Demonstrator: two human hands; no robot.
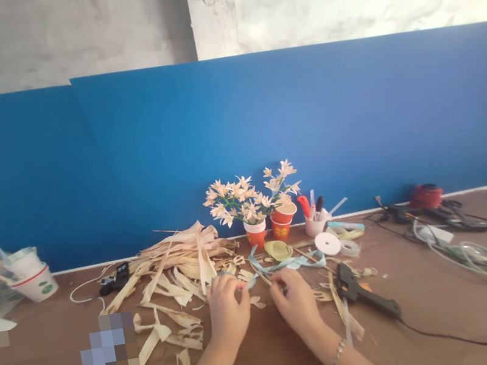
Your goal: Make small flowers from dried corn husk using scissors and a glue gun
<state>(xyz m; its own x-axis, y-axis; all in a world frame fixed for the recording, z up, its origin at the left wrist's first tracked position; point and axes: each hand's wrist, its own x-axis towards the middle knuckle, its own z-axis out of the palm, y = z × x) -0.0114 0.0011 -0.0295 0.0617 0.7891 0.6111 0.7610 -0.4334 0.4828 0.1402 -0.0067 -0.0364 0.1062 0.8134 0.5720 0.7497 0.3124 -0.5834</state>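
My left hand (230, 308) is closed in a pinch low over the table, beside a heap of dried corn husks (188, 240). What its fingertips hold, if anything, is hidden. Opposite it, a short gap away, my right hand (295, 297) is also closed, its fingers curled toward the thumb. A thin pale stick (263, 278) reaches its fingertips, but I cannot tell whether it is gripped. Just beyond both hands lies a twisted light blue ribbon (306, 261). A cut petal-shaped husk piece (257, 302) rests between them.
Paper cups (256, 233) with pale husk flowers (246, 197) stand behind the hands. A black glue gun (365, 294) with its cord lies at right, near a white spool disc (328, 244). Cables (482, 259) spread far right; a white cup (38, 284) stands left. Blue panel behind.
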